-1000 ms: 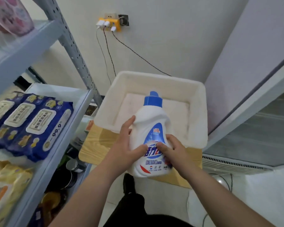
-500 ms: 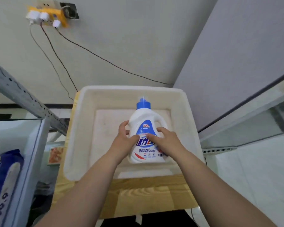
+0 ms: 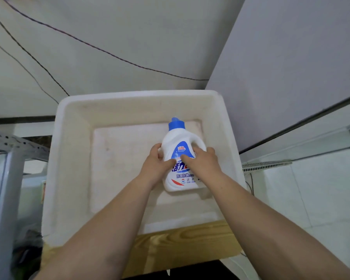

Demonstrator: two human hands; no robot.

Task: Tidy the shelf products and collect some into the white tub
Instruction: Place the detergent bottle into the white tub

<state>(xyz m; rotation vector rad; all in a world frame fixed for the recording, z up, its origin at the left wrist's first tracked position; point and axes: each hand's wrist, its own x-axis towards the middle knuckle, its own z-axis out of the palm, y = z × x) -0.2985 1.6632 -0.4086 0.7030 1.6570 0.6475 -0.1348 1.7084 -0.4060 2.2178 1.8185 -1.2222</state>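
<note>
Being gripped mid-body by left hand (image 3: 157, 164) and right hand (image 3: 204, 162), the bottle (image 3: 177, 138) (stiff, slick, likely heavy) is being held inside the tub (image 3: 69, 158).

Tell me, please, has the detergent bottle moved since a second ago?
Yes. Held by the left hand and right hand, the bottle has gone from above the near rim of the tub forward and down into its right side.

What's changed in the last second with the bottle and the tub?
The detergent bottle came from over the near edge of the white tub down into it, toward the right of its floor; whether it rests there is unclear. The left hand and right hand still grip it. The tub stayed on the wooden stand.
</note>
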